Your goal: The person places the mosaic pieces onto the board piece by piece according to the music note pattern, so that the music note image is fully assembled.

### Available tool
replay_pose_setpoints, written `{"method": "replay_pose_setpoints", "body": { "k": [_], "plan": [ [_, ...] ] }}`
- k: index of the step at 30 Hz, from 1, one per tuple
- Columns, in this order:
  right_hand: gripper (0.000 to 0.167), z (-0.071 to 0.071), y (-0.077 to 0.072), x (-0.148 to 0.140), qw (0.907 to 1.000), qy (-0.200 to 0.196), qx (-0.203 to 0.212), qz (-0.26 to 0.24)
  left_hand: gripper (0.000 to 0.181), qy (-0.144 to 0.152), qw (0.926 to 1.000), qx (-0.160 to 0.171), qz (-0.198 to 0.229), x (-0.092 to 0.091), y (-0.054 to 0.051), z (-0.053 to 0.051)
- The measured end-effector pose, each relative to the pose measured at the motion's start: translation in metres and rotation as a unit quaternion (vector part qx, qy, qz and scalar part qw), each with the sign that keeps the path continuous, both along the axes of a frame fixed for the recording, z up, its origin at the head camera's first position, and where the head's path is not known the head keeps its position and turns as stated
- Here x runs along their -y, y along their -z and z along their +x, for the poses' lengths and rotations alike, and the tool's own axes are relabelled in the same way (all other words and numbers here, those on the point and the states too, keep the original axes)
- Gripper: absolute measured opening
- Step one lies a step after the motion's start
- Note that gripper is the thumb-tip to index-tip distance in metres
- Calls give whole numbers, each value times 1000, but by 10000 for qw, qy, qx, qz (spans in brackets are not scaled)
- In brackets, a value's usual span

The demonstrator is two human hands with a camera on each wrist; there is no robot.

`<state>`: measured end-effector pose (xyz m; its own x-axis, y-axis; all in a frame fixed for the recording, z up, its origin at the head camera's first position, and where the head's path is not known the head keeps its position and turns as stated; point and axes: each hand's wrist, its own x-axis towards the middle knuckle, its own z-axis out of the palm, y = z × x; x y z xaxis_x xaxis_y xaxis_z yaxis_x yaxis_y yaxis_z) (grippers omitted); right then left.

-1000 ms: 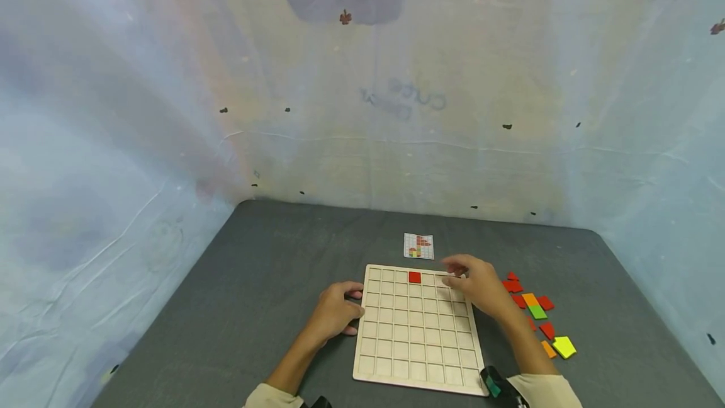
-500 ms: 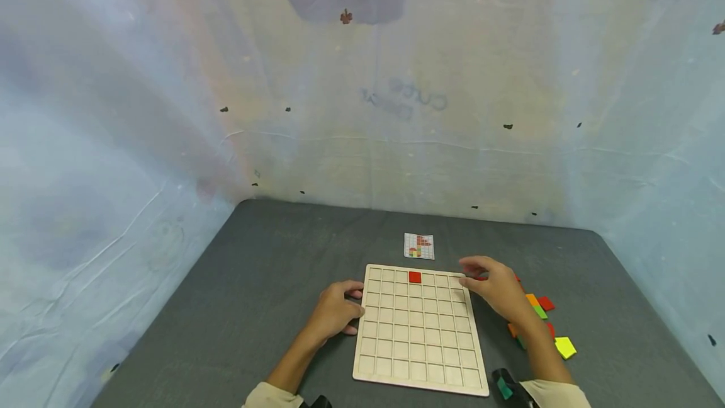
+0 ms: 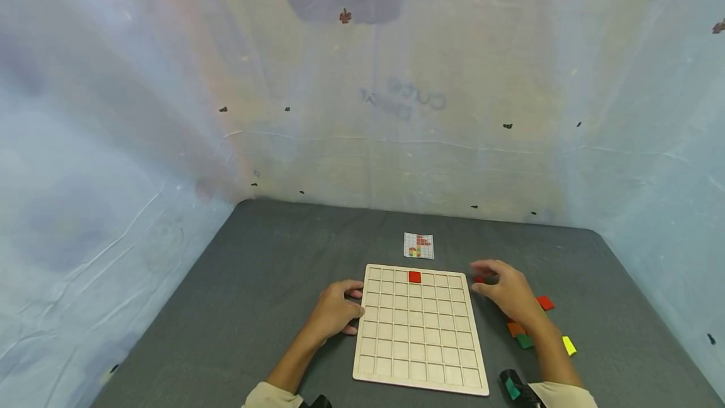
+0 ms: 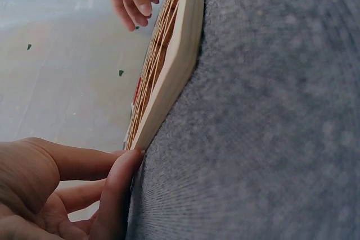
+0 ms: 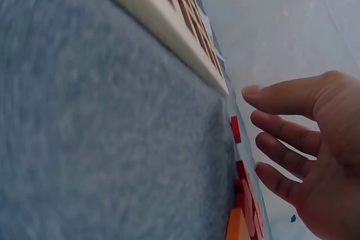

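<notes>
One relaxed left hand [image 3: 333, 312] of ours touches the left edge of the gridded board [image 3: 418, 334]; a red square [image 3: 415, 277] sits in a far-row cell; our right hand [image 3: 508, 288], loose and holding nothing, is near a red piece [image 5: 235, 130] on the tabletop [image 3: 272, 257].

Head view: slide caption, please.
Left hand touches a gridded board holding one red square; right hand hovers beside the board.

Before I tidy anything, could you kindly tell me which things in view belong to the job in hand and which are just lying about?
Apparently for the job:
wooden grid board
red square on it
pattern card
loose red pieces, orange piece, green piece, yellow piece

Just surroundings, rather than lying about:
grey table
hanging sheet
</notes>
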<state>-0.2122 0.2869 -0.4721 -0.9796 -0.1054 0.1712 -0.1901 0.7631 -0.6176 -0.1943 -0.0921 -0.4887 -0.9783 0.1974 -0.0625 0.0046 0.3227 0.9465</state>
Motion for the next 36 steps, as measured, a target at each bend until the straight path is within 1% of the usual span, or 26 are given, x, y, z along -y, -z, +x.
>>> {"method": "replay_pose_setpoints", "body": {
  "k": [14, 23, 29, 36],
  "plan": [
    [44, -3, 6, -9, 9994, -94, 89, 308, 56, 51, 10000, 83, -6, 0, -3, -1],
    [37, -3, 9, -9, 9989, 83, 87, 456, 60, 106, 9996, 231, -112, -1, -6, -5],
    [33, -3, 9, -8, 9984, 175, 118, 528, 63, 241, 9990, 355, -115, -1, -11, -8],
    [32, -4, 9, -6, 9978, 152, 204, 617, 64, 325, 9984, 450, -116, 0, -13, -8]
  ]
}}
